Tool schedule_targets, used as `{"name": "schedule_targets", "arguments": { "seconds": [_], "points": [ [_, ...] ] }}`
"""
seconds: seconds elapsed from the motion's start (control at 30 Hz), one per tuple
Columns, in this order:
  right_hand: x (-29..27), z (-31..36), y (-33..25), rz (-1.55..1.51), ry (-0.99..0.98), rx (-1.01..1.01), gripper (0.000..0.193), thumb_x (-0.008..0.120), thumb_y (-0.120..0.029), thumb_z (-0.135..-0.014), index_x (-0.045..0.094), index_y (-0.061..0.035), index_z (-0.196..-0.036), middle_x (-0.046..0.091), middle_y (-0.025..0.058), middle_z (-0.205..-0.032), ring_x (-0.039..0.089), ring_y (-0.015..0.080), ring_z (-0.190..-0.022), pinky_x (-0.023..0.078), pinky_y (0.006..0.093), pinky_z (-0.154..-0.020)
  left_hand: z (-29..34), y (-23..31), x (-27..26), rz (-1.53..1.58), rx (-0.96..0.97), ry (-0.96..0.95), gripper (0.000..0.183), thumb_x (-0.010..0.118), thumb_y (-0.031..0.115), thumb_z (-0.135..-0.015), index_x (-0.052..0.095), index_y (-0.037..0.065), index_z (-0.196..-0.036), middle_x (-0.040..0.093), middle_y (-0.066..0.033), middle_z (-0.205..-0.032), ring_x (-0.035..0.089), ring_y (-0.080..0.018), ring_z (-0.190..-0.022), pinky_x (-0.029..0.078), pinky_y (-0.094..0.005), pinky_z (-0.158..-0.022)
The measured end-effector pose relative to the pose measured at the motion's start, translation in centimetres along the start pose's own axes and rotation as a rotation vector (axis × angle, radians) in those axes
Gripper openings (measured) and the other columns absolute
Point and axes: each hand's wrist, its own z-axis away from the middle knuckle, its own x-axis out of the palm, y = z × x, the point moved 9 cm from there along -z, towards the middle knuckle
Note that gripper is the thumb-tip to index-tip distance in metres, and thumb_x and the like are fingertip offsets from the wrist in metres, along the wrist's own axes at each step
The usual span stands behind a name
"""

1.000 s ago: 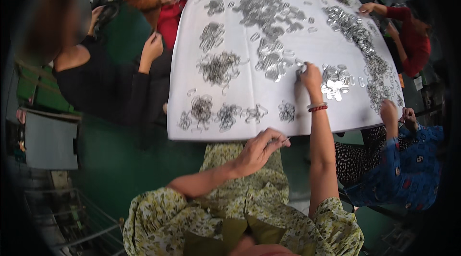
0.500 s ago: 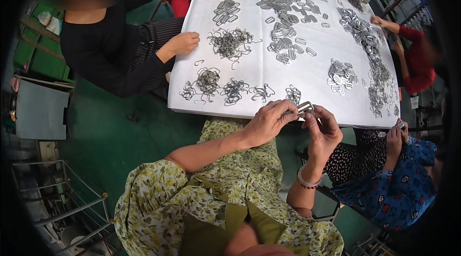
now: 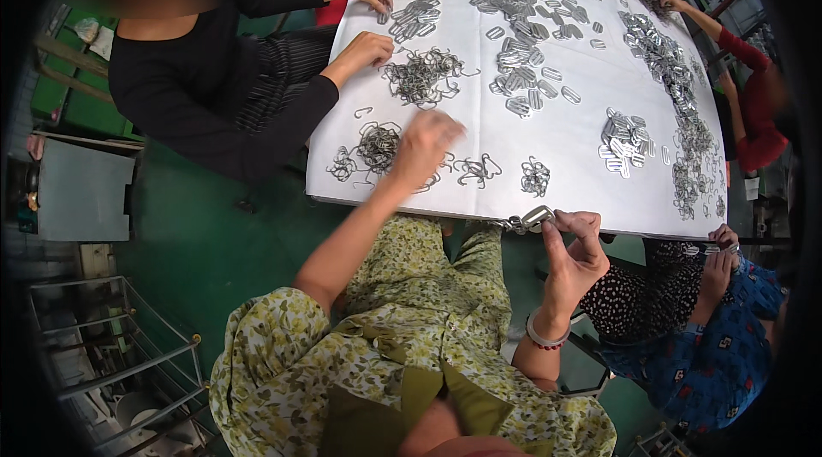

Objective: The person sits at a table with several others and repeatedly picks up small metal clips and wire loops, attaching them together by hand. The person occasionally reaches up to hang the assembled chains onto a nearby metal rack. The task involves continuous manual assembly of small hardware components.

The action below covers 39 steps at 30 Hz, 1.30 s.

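Passage for my bare left hand [image 3: 425,150]: rightward over flat white tabletop [image 3: 569,136], beyond the obstructing small tangled grey wire-hook pile [image 3: 535,177]

Silver metal buckle [image 3: 539,216], rounded oblong with a slot, is pinched at its right end, right of centre in the frame, tilted with the left end lower. Some small metal bits [image 3: 511,224] sit at that end, can't tell if they're linked. Grey wire hooks [image 3: 377,145] lie tangled in a heap left of centre.
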Motion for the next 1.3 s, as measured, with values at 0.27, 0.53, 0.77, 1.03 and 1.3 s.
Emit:
{"name": "schedule_targets", "arguments": {
  "seconds": [0.27,0.53,0.77,1.03,1.3],
  "points": [
    [-0.2,0.3,1.2,-0.002,-0.033,0.029,0.022,0.067,0.014,-0.064,0.066,0.0042,-0.084,0.058,0.0051,-0.076,0.046,0.0139,-0.078,0.039,0.0240,-0.073,-5.4,-9.9,2.2,-0.528,-0.141,-0.219,0.014,0.067,0.018,-0.072,0.070,0.005,-0.076,0.059,-0.0140,-0.083,0.055,-0.0307,-0.088,0.043,-0.0429,-0.078],
    [-1.0,0.8,-0.3,0.069,-0.017,-0.033,0.021,0.069,0.011,-0.064,0.065,0.0013,-0.082,0.062,0.0059,-0.073,0.047,0.0163,-0.075,0.040,0.0275,-0.071,-5.6,-8.4,5.1,-0.820,0.104,-0.277,0.014,0.055,0.010,-0.072,0.065,0.000,-0.074,0.056,-0.0193,-0.093,0.052,-0.0344,-0.094,0.038,-0.0527,-0.083],
    [-0.7,1.6,0.2,-0.009,-0.003,0.008,0.018,0.069,0.009,-0.063,0.067,0.0020,-0.080,0.057,0.0039,-0.073,0.046,0.0143,-0.075,0.039,0.0265,-0.071,-5.7,-9.7,3.5,-0.827,0.040,-0.199,0.011,0.049,0.005,-0.077,0.056,-0.002,-0.080,0.054,-0.0217,-0.091,0.053,-0.0348,-0.089,0.040,-0.0510,-0.079],
    [-0.9,2.6,-0.8,0.008,0.034,-0.008,0.021,0.069,0.010,-0.063,0.067,0.0009,-0.081,0.056,0.0037,-0.073,0.047,0.0142,-0.074,0.040,0.0259,-0.071,-9.2,-9.6,-0.2,-0.602,-0.088,-0.132,0.016,0.045,0.000,-0.081,0.041,-0.004,-0.096,0.056,-0.0260,-0.088,0.058,-0.0398,-0.084,0.050,-0.0464,-0.068],
    [-0.5,2.6,-1.4,0.002,-0.025,-0.057,0.020,0.068,0.011,-0.064,0.065,0.0027,-0.082,0.056,0.0044,-0.076,0.046,0.0153,-0.076,0.038,0.0268,-0.073,-4.4,-15.6,3.8,0.565,-0.708,-0.329,0.014,0.060,0.010,-0.081,0.054,-0.003,-0.083,0.062,-0.0099,-0.070,0.061,-0.0168,-0.058,0.051,-0.0298,-0.053]
  ]
}}
